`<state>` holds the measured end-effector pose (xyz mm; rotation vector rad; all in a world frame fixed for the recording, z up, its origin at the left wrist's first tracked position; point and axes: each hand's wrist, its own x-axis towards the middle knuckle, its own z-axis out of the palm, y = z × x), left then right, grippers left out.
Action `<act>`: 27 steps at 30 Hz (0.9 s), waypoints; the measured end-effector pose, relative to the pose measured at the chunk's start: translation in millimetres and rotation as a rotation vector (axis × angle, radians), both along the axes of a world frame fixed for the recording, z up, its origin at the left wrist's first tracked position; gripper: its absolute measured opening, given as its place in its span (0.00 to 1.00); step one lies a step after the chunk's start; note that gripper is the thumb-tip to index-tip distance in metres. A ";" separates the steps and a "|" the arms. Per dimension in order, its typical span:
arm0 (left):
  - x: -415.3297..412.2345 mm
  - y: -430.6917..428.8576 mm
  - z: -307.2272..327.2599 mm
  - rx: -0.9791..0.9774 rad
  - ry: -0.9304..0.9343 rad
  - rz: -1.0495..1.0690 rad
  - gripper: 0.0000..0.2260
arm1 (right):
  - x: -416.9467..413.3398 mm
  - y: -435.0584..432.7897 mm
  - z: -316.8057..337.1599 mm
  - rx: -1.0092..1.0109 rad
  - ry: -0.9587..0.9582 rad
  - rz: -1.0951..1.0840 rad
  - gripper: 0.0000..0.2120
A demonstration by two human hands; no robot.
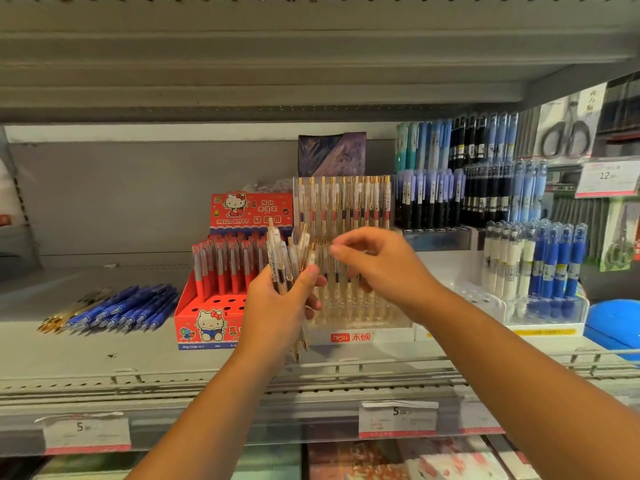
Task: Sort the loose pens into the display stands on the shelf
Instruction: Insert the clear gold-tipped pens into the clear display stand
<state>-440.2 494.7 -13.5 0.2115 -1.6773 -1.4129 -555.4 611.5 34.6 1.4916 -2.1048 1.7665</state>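
Observation:
My left hand [277,303] grips a bunch of clear pens with gold clips [289,254], tips pointing down, in front of the clear tiered display stand [360,336]. That stand holds rows of the same gold-clip pens [343,202]. My right hand [377,261] hovers just right of the bunch, thumb and forefinger close together near the pen tops, holding nothing that I can see. A pile of loose blue pens [128,308] and some gold-tipped ones [65,313] lies on the shelf at the left.
A red Hello Kitty box [204,323] with red pens stands left of the clear stand. A clear stand with white and blue pens [540,268] is at the right, a blue object [616,323] beyond it. Racks of dark and blue pens [485,174] fill the back right. A wire rail [381,367] edges the shelf.

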 end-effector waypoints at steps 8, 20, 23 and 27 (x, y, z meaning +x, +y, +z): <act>0.5 -0.1 -0.7 -0.033 0.014 0.015 0.05 | 18.8 -16.7 -6.6 0.006 -0.279 0.246 0.04; 6.6 -15.3 -1.6 0.036 0.074 0.203 0.01 | 14.5 -26.0 7.8 -0.241 -0.196 0.036 0.07; 11.9 -22.6 -2.0 0.029 0.045 0.240 0.01 | 11.4 -35.1 15.0 -0.283 -0.130 -0.023 0.06; 14.3 -26.8 -2.1 0.053 0.049 0.241 0.03 | 5.0 -52.6 19.5 -0.306 -0.046 -0.056 0.06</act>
